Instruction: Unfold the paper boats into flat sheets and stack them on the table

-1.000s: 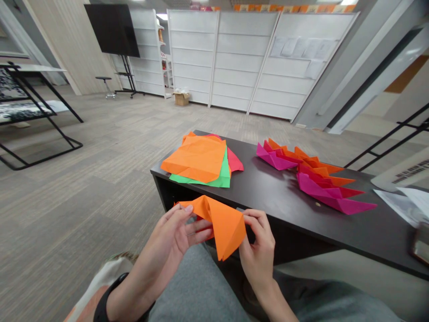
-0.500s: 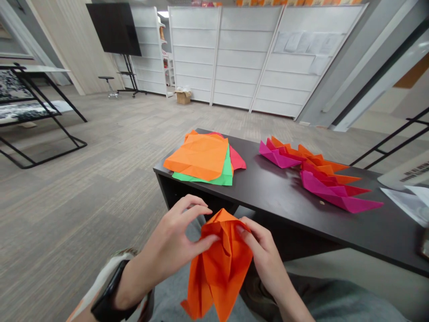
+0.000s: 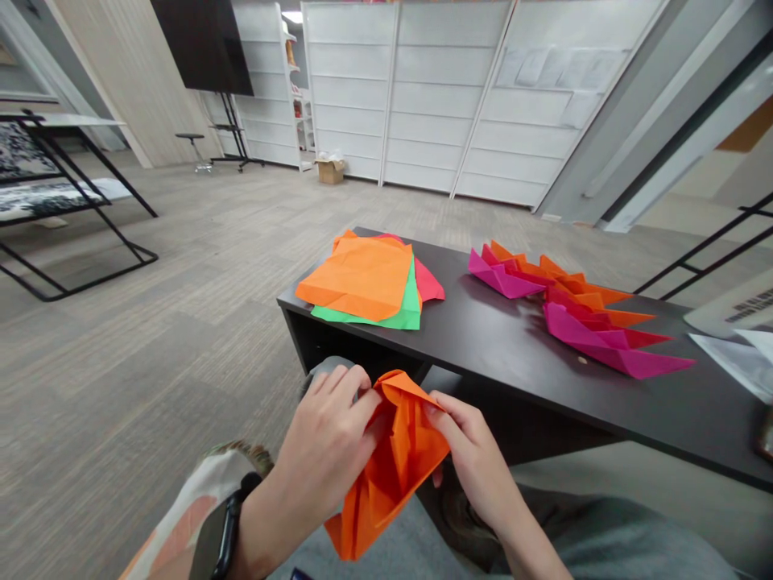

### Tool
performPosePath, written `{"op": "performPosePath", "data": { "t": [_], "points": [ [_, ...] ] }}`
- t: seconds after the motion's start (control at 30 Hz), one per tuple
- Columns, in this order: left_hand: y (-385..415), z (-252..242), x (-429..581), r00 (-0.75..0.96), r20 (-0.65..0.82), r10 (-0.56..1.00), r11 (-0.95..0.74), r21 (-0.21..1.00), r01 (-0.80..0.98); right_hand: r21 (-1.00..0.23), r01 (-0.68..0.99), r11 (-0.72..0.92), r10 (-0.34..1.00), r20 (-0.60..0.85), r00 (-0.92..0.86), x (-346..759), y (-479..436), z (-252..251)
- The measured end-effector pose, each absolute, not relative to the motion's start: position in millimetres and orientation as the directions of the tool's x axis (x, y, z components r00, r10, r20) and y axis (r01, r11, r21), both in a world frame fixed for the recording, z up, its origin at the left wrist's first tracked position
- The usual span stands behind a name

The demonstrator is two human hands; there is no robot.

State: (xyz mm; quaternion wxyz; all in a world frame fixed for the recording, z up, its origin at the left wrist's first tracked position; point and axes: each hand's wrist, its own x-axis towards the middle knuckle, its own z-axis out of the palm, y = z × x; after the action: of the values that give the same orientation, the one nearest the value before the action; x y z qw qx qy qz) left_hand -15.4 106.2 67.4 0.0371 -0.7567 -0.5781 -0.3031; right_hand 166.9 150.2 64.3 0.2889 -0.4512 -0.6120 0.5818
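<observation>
Over my lap, in front of the table edge, I hold a sheet of orange paper (image 3: 392,459) folded into a loose, creased shape with an open pocket in its middle. My left hand (image 3: 332,439) is closed on its left upper edge, with the thumb tucked inside the fold and partly hidden. On the other side, my right hand (image 3: 468,439) pinches the right upper corner, thumb on the inner face and fingers behind. The paper's lower end hangs down and left, between my wrists.
On the dark table (image 3: 459,338) lies a stack of orange, green and red paper sheets (image 3: 362,278). Several folded paper boats (image 3: 609,338), magenta, red and orange, stand to the right. White papers (image 3: 733,362) lie at the far right. A cardboard box (image 3: 330,170) stands on the floor.
My left hand has gone from spread fingers to a closed grip on the orange paper's left edge. The paper has turned, its lower end swinging up and left. My right hand keeps its pinch.
</observation>
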Motion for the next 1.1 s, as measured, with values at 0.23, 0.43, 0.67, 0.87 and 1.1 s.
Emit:
{"op": "performPosePath", "data": {
  "t": [0.23, 0.43, 0.67, 0.87, 1.1],
  "points": [
    [109, 74, -17, 0.113, 0.479, 0.87, -0.339, 0.417, 0.843, -0.78, 0.467, 0.417, 0.902, 0.291, -0.319, 166, 157, 52],
    [106, 81, -22, 0.103, 0.438, 0.893, -0.372, 0.589, 0.717, -0.82, 0.447, 0.358, 0.921, 0.231, -0.315, 170, 159, 57],
    [102, 90, -25, 0.133, 0.309, 0.942, -0.314, 0.667, 0.676, -0.866, 0.42, 0.271, 0.936, 0.135, -0.325, 172, 162, 64],
    [97, 100, -31, 0.145, 0.283, 0.948, -0.309, 0.706, 0.637, -0.897, 0.379, 0.226, 0.941, 0.101, -0.322, 182, 175, 57],
    [103, 101, -39, -0.05, 0.199, 0.979, -0.148, 0.856, 0.496, -0.833, 0.422, 0.358, 0.918, 0.233, -0.321, 188, 179, 56]
  ]
}}
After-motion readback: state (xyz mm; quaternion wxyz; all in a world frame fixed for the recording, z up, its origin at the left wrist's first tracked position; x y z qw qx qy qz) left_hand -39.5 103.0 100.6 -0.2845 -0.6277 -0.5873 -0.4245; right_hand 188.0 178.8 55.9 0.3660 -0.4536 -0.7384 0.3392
